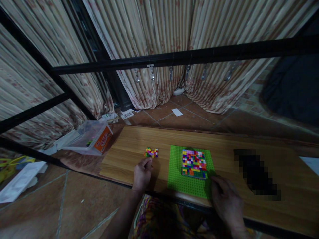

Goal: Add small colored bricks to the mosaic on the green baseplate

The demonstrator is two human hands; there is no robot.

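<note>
The left hand, fingers curled together, is just beside the near side of a small brick pile, and the right hand, loosely bent, is at the green baseplate's right near edge; in this dimness I cannot tell whether either pinches anything. A multicoloured brick block sits on the baseplate, right of the pile on the wooden bench.

L hand: fingers bunched, can't tell if brick btwn
Loose bricks: too sm. to count
R hand: hides near-R corner of green baseplate; grip unclear
Dark obj. on tabletop: pixelated, unid.
Clear box: label print illeg., contents blurry
White sheet: cut off @ R edge
Dark mass: ditto
</note>
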